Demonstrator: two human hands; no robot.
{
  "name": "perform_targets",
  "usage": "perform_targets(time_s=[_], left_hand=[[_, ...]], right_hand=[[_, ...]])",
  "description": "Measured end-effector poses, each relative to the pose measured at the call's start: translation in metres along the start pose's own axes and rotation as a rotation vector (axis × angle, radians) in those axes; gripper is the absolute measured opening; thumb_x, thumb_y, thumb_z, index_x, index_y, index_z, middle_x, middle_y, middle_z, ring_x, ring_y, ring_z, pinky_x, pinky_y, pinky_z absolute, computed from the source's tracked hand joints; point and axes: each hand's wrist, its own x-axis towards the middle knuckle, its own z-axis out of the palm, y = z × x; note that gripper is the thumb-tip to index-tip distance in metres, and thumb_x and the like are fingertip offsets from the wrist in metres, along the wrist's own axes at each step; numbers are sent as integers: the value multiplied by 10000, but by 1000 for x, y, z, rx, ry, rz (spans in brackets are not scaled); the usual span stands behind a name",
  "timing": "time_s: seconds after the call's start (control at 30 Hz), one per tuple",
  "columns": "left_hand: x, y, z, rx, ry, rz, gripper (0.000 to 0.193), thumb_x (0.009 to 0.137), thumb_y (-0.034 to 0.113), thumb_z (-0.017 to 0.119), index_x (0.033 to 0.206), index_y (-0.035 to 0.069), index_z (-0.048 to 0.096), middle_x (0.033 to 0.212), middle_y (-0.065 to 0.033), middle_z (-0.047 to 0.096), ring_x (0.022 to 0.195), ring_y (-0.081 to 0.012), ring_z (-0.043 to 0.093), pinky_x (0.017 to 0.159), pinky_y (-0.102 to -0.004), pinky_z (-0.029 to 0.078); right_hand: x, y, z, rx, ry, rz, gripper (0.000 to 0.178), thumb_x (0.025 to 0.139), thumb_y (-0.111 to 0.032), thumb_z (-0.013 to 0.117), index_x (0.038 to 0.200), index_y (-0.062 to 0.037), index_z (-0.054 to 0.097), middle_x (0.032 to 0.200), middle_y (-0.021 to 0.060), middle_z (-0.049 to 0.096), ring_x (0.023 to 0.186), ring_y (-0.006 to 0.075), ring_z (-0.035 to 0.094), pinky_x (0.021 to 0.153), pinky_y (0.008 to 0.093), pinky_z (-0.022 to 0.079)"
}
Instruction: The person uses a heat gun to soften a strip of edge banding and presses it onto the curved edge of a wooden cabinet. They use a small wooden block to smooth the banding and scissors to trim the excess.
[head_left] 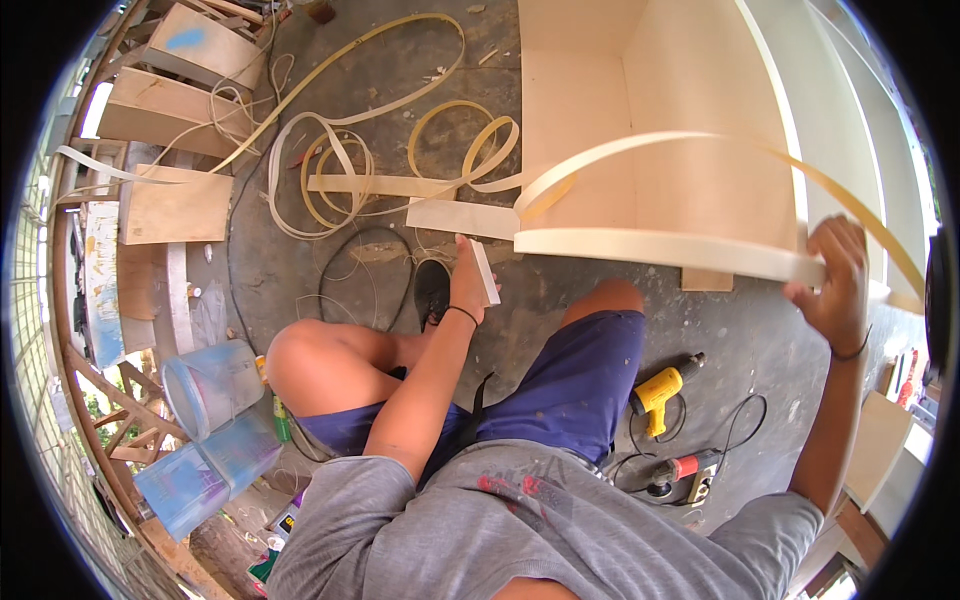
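Hands | left (pixel 468 285) grips flat white block (pixel 484 272) | right (pixel 830 280) pinches pale banding strip (pixel 660 250)

Cabinet (pixel 680 150) sits right in front of the knees, with loose strip coils (pixel 340 170) on the floor to its left. Drill (pixel 658 392) lies by the right thigh, buckets (pixel 210 385) off to the left.
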Motion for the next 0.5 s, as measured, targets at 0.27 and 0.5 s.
perform_targets(time_s=[0.27,0.5], left_hand=[[85,-34,13,109,-57,-107,873,827,802,331,1243,61,530,897,-89,558,721,-187,557,600,-338,503],[109,-28,14,451,-99,-178,831,920,687,321,1417,27,399,1377,-206,469,1230,-258,470,1031,-336,345]], right_hand=[[-8,8,4,151,-81,166,909,594,-945,387,638,-37,354,638,101,367,592,266,371,575,380,295],[-12,10,14,293,-87,132,865,619,-912,466,626,-61,316,591,90,373,533,262,374,563,377,295]])
